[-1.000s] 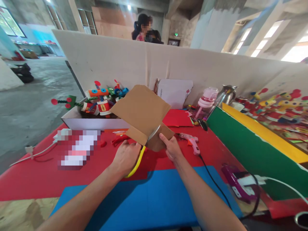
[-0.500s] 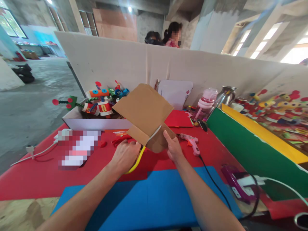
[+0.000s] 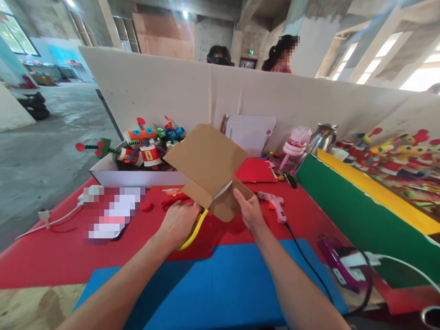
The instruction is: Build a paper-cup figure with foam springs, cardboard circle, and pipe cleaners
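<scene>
My left hand (image 3: 181, 221) is closed on the yellow handle of a pair of scissors (image 3: 195, 232). A pale blade shows in a slit in the brown cardboard (image 3: 209, 158), between its large upper part and a lower flap. At the right edge of that flap my right hand (image 3: 249, 207) pinches the cardboard, thumb on top and fingers hidden underneath. The sheet is held tilted above the red table cover. Just right of my right hand lies a pink glue gun (image 3: 274, 205) with a black cord.
A white box (image 3: 144, 177) of paper-cup figures stands at the back left. A phone (image 3: 115, 213) lies in front of it. At the right are a pink bottle (image 3: 296, 146), a green panel (image 3: 347, 215) and a purple power strip (image 3: 340, 266). Blue sheet (image 3: 206, 284) covers the front.
The cardboard has dipped slightly, and my right hand has shifted a little right and down with its edge. Beyond the partition, a person has moved to the right.
</scene>
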Tool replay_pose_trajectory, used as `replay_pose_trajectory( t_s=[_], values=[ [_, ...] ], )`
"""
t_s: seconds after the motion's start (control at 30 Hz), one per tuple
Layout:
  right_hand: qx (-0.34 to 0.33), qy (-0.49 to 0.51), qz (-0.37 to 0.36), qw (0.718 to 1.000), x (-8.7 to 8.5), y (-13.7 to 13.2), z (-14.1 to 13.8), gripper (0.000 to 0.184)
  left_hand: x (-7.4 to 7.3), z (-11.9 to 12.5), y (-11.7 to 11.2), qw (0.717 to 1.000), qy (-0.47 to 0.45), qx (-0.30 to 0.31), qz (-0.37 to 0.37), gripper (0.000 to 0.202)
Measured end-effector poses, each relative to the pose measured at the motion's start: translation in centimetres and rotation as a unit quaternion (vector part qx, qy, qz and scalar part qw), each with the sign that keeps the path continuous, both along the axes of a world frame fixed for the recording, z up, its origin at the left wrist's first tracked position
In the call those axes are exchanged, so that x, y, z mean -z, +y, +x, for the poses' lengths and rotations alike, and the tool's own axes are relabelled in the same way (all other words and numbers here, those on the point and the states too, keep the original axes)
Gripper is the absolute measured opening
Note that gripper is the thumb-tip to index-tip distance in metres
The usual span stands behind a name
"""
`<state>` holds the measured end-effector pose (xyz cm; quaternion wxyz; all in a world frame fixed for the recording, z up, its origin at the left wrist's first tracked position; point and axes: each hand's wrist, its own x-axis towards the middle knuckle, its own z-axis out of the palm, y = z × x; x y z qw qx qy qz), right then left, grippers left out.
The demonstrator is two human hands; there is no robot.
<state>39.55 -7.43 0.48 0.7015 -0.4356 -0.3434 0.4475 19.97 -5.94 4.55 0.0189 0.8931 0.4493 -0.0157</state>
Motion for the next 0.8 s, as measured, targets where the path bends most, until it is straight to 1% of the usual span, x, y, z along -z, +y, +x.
replay_pose_trajectory(
  t_s=[0.07,0.17,0.23,0.37,0.4,0.47,0.53,0.57,0.67,0.73,0.8],
  values=[
    [-0.014,0.025,-0.009,1.0,0.0,-0.1,-0.1,0.035,0.0,0.0,0.0,1.0,0.004,-0.001,-0.021,0.028],
    [-0.045,0.059,-0.022,0.997,0.1,-0.2,-0.3,0.038,0.1,-0.3,0.2,0.999,-0.005,0.031,0.01,0.027],
    [-0.058,0.066,-0.029,0.996,0.2,-0.2,-0.2,0.039,0.3,-0.5,0.5,0.999,-0.016,0.039,0.012,0.026],
    [-0.05,0.04,-0.038,0.997,0.1,-0.2,0.2,0.037,0.4,-0.8,0.6,0.997,-0.044,0.031,-0.056,0.025],
    [-0.045,0.029,-0.038,0.998,0.0,-0.1,0.3,0.037,0.3,-0.7,0.5,0.997,-0.041,0.027,-0.052,0.024],
    [-0.044,0.018,-0.036,0.998,-0.1,-0.2,0.6,0.036,0.1,-0.6,0.4,1.0,-0.022,0.015,-0.016,0.024],
    [-0.055,0.029,-0.04,0.997,-0.2,-0.2,0.7,0.037,-0.2,-0.4,0.3,1.0,-0.007,0.004,0.012,0.023],
    [-0.062,0.041,-0.044,0.996,-0.2,-0.2,0.6,0.038,-0.2,-0.3,0.2,1.0,-0.006,0.001,0.008,0.024],
    [-0.083,0.082,-0.057,0.992,0.0,-0.3,0.5,0.04,0.2,-0.2,0.1,0.999,-0.025,-0.009,-0.045,0.023],
    [-0.092,0.101,-0.059,0.989,0.1,-0.3,0.6,0.042,0.7,-0.3,0.1,0.996,-0.057,0.001,-0.069,0.023],
    [-0.098,0.111,-0.059,0.987,0.1,-0.4,0.7,0.042,1.1,-0.4,0.2,0.993,-0.091,0.018,-0.075,0.023]
  ],
)
